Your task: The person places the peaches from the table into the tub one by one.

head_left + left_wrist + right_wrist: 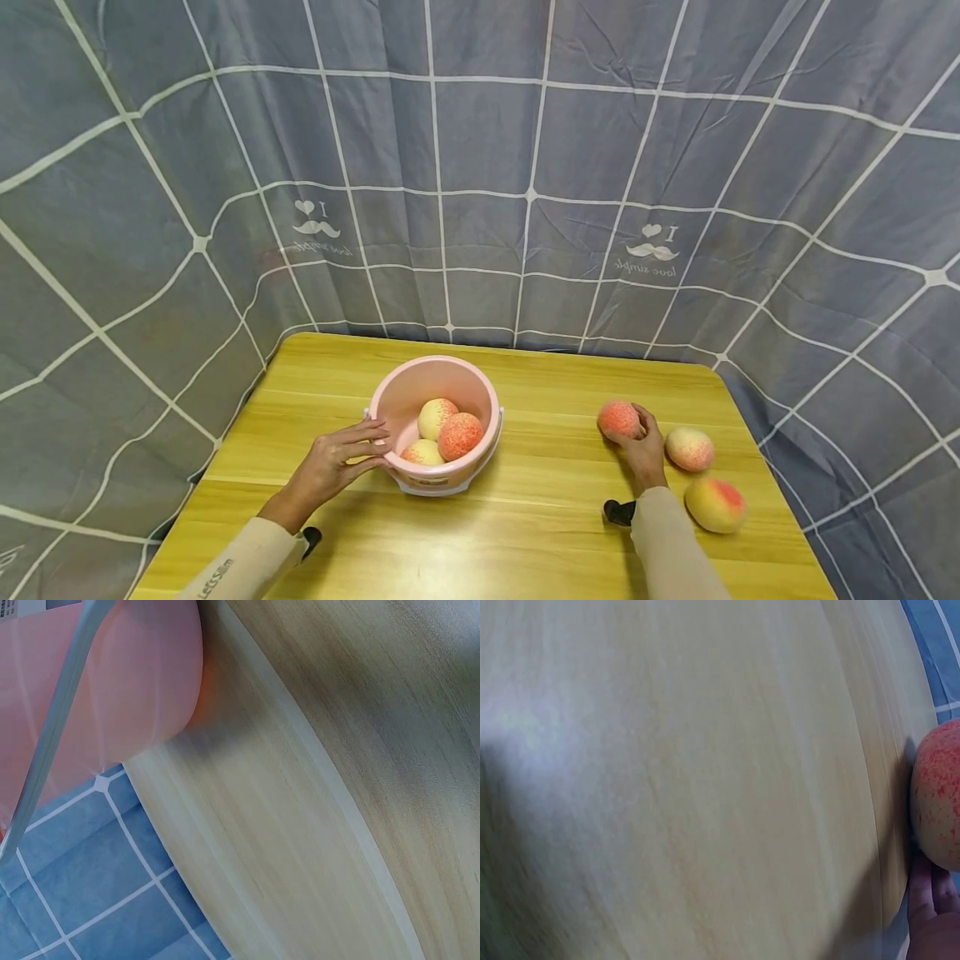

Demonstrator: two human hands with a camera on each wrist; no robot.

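We see the hands well apart: the right hand (pixel 643 450) curls round a peach (pixel 617 418) at its fingertips, while the left hand (pixel 341 454) rests nearly straight fingers on the pink bucket (pixel 399 403) beside it. For a secure hold, we would spread the fingertips and press lightly. The peach is rounded, red-speckled over paler skin.

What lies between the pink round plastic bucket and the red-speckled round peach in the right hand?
Only bare yellow wood-grain tabletop between bucket and peach; the head view shows that stretch.
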